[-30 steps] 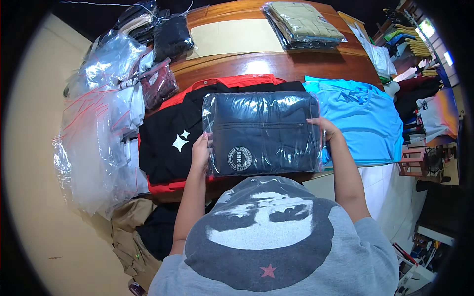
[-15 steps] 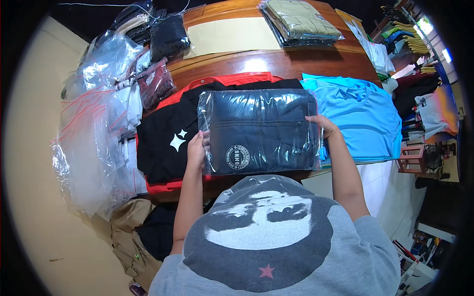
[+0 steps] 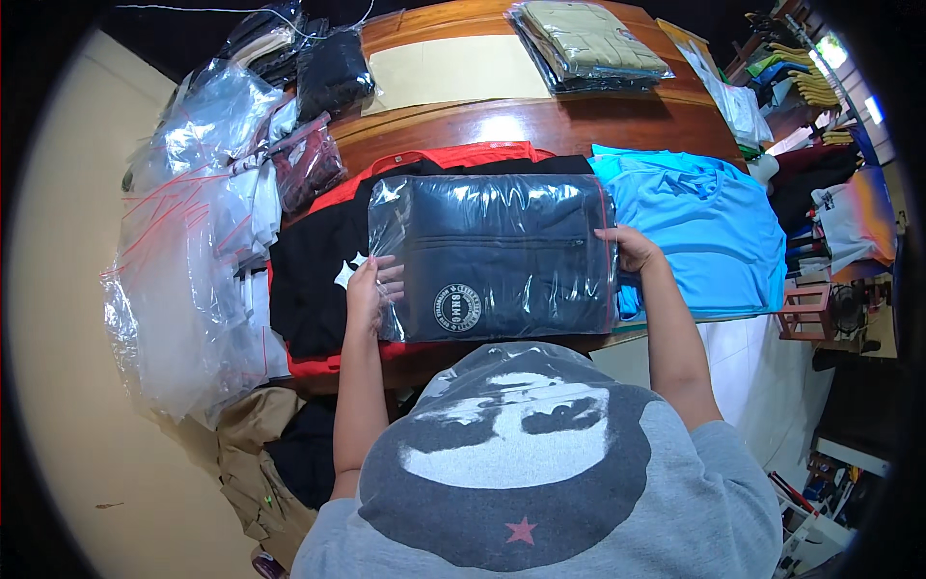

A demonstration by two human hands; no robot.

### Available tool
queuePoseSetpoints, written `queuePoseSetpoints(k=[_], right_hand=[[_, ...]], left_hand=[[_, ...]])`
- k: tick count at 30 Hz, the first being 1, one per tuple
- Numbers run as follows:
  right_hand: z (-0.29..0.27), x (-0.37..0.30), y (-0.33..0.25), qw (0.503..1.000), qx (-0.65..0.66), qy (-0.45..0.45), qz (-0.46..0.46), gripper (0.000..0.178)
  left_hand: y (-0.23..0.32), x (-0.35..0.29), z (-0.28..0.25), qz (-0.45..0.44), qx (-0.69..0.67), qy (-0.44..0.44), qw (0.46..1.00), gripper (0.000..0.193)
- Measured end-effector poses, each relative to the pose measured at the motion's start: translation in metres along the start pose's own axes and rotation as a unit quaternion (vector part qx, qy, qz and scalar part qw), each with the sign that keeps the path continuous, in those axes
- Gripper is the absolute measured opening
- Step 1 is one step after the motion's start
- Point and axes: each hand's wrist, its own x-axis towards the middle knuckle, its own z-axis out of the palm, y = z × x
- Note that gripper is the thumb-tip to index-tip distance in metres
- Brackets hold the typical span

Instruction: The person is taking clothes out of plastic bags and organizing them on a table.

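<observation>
Across the wooden tabletop (image 3: 540,125) the goods lay spread from edge to edge; along its left edge a big heap of clear plastic bags (image 3: 193,280) spilled over the side, some with red seal strips; at the near edge a black garment with red trim (image 3: 318,280) lay flat, a white star shape showing on it; beside it, toward the right edge, a light blue shirt (image 3: 704,227) lay spread out, its hem hanging over the near edge; at the far edge sat a sheet of tan paper (image 3: 453,72), and next to it, toward the far right corner, a stack of bagged khaki garments (image 3: 588,39); near the far left corner rested a bagged black bundle (image 3: 333,77) and a smaller bagged dark red item (image 3: 309,169); and over the black garment, right at the near edge, the bagged dark folded garment (image 3: 497,256) was held up, a round white emblem low on its front, the clear wrap shining under the light; left hand (image 3: 371,289) clutched the bag's left edge, fingers curled onto the front; right hand (image 3: 632,249) clasped the right edge, thumb on top; both forearms came up from the person's grey printed shirt (image 3: 540,473); below the near left corner a tan garment (image 3: 256,463) lay crumpled on the floor.
</observation>
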Motion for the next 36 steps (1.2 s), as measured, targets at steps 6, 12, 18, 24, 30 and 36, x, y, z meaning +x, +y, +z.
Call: queuePoseSetpoints(k=[6, 12, 18, 24, 30, 36], right_hand=[[0.001, 0.002, 0.001, 1.000, -0.011, -0.001, -0.017, 0.030], [0.000, 0.003, 0.003, 1.000, -0.010, -0.003, -0.022, 0.027], [0.001, 0.001, 0.002, 1.000, -0.001, -0.013, -0.012, 0.028], [0.010, -0.005, -0.001, 1.000, -0.003, -0.009, -0.024, 0.032], [0.011, -0.005, -0.002, 1.000, -0.001, -0.014, -0.023, 0.031], [0.010, -0.004, -0.001, 0.999, 0.004, -0.033, -0.033, 0.033]], left_hand=[[0.002, -0.002, -0.009, 0.007, -0.019, -0.001, 1.000, 0.043], [0.011, -0.004, -0.017, 0.002, -0.024, 0.001, 1.000, 0.041], [0.011, -0.004, -0.027, 0.007, -0.029, 0.006, 1.000, 0.041], [0.014, -0.005, -0.034, 0.022, -0.036, -0.002, 0.999, 0.041], [0.016, -0.005, -0.036, 0.019, -0.040, 0.013, 0.999, 0.041], [0.018, -0.007, -0.041, 0.022, -0.025, 0.021, 0.999, 0.042]])
